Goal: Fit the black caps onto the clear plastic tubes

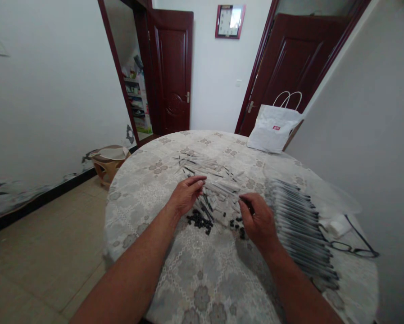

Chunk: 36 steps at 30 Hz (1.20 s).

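Note:
My left hand point(187, 194) is closed, thumb and forefinger pinched together over the scattered pen parts. My right hand point(258, 217) is closed too, its fingertips pinched on one end of a thin, clear pen barrel point(222, 188). The barrel appears to span the gap between both hands, its other end at the left fingertips. Beneath and beyond them lie loose pen tubes and refills point(202, 163), some pale and some dark-tipped. A heap of small black caps point(200, 220) sits below my left hand. Several more black caps point(235, 222) lie beside my right hand.
A row of assembled pens point(301, 225) lies right of my right forearm, with eyeglasses point(353, 248) and a white roll point(338, 226) beyond it. A white paper bag point(274, 128) stands at the far edge of the round table point(137, 202). A wooden stool point(109, 162) stands left.

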Available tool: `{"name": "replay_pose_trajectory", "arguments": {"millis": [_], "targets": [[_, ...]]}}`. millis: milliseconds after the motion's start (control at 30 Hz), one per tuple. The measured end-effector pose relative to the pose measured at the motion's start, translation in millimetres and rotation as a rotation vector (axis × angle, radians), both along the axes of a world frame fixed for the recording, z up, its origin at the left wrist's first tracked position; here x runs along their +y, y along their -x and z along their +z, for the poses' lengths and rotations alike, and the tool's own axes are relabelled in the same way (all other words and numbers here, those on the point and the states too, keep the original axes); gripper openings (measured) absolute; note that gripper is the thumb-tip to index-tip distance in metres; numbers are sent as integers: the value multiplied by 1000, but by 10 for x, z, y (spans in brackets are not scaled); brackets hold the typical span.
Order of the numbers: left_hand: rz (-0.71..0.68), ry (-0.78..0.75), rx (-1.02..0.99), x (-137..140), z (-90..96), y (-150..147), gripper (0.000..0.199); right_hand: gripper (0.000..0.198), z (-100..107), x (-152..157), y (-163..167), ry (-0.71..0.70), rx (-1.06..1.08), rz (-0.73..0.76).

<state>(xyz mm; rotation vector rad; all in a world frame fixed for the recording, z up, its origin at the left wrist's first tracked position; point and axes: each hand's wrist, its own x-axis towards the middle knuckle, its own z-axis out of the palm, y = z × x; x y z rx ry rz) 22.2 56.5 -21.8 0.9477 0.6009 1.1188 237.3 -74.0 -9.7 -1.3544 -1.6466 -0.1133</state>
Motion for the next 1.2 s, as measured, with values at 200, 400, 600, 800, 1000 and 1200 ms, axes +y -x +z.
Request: {"name": "replay_pose_trajectory", "arguments": {"millis": [200,400,600,800,1000,1200], "targets": [[-34,-29,23,-13,-15,-13,34,12,-14,10,4,20,-3,23],[-59,-99,83,-27,-19,-14,30,12,-39,28,21,27,-25,55],[-55,-57,72,-29,0,16,44,12,-49,25,22,4,-18,51],[-109,8,85,-20,-19,34,39,12,-13,7,23,-40,-6,14],[-116,34,91,-31,-21,21,37,12,-14,3,33,-63,-19,14],[-99,46,60,-10,-41,30,36,12,-43,20,31,-36,-20,21]]}}
